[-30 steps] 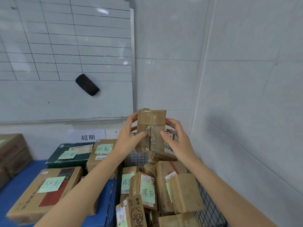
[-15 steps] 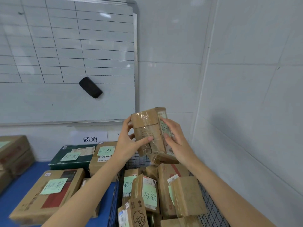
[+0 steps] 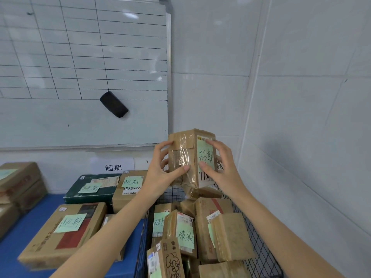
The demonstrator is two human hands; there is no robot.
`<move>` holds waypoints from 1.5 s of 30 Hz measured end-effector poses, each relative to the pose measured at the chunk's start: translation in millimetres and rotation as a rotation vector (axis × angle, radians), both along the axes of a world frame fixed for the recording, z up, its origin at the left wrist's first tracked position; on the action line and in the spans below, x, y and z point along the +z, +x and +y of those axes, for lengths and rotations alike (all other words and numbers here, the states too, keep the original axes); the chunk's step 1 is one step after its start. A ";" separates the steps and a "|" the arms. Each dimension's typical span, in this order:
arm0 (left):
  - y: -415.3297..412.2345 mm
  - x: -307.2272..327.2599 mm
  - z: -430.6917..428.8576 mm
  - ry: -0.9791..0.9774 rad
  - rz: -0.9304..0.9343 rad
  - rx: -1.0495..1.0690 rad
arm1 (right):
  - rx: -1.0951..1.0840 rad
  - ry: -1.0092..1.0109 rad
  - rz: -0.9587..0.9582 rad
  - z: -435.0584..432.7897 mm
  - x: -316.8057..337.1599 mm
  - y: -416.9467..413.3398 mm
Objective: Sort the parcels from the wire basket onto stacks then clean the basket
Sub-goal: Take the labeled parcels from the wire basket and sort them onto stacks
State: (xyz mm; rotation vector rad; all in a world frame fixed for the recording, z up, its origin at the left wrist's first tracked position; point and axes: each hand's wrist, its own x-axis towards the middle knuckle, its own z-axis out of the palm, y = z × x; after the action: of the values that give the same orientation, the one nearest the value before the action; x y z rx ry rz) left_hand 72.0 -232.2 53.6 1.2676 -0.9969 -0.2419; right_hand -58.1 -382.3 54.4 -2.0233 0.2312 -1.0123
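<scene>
One small taped cardboard parcel (image 3: 186,157) is held upright in the air above the far end of the black wire basket (image 3: 263,255), with one corner edge turned toward the camera. Its right-hand face bears a green note (image 3: 206,157) reading 超期. Two hands grasp it. The left hand (image 3: 160,173) has its thumb pressed across the taped face and its fingers curled round the left edge. The right hand (image 3: 222,169) has its thumb on the note and its fingers spread over the top right corner. At least six more parcels (image 3: 230,235) stand packed in the basket, two with green notes reading 破损. To the left, on the blue tabletop (image 3: 14,257), lie one dark green box (image 3: 90,195), one brown box (image 3: 128,193) just beside it and one large flat carton (image 3: 60,233), each with one green note, plus a stack of cartons (image 3: 20,183) at the far left. On the wall hang one whiteboard (image 3: 80,57) with one black eraser (image 3: 114,104), and one paper sign (image 3: 113,167) printed 超期.
</scene>
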 end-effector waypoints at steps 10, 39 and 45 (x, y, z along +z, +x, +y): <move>-7.0 6.6 -3.4 0.161 -0.178 0.045 | -0.094 0.092 -0.049 6.1 2.3 -5.9; -39.5 -26.6 69.0 0.081 0.050 0.130 | 0.192 0.300 0.076 63.8 -28.7 -20.5; -26.5 -24.7 110.1 0.093 0.008 0.243 | 0.257 0.264 0.076 100.4 -23.0 -1.1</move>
State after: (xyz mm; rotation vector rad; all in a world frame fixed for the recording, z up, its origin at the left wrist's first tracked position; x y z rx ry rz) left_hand 45.5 -122.0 28.9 1.4579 -0.8237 -0.1060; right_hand -59.2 -281.9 31.5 -1.7977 0.1327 -0.7070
